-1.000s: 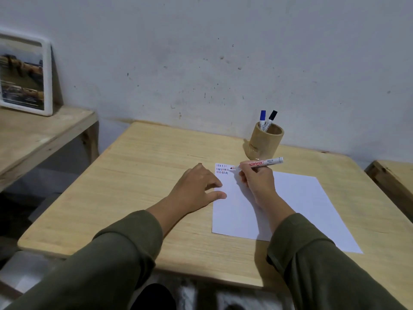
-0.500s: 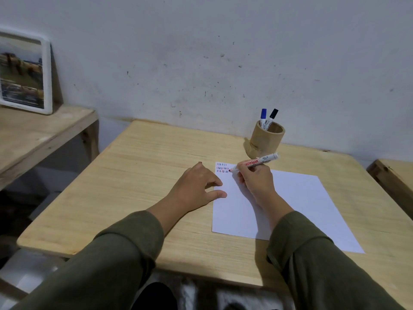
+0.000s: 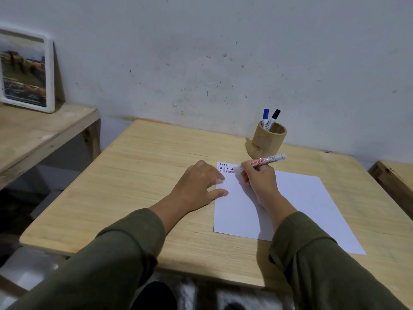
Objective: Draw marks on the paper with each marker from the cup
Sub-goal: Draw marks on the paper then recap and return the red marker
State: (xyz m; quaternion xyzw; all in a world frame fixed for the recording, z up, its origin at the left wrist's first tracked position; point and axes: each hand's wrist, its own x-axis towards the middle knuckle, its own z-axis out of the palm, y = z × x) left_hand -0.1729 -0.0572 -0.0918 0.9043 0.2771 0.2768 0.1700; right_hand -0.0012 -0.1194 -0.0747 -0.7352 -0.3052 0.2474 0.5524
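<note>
At the paper's (image 3: 279, 204) top-left corner, the right hand (image 3: 260, 180), gripping the red marker (image 3: 259, 162), is adding another tick since a second ago. The left hand (image 3: 199, 186), open, is pinning the sheet; the row is growing.

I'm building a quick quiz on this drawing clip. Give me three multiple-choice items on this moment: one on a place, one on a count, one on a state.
1. Where on the paper are the marks?
A. far left corner
B. near right corner
C. centre

2. How many markers stand in the cup?
A. none
B. two
C. four

3. What is the left hand doing?
A. holding a marker cap
B. lifting the cup
C. resting flat at the paper's left edge

Answers:
1. A: the small rows of strokes sit in the corner nearest the cup.
2. B: a blue-capped marker and a black-capped marker stick out of the cup.
3. C: its fingers touch the sheet's edge, empty, while the right hand holds the red marker, tip at the marks.
</note>
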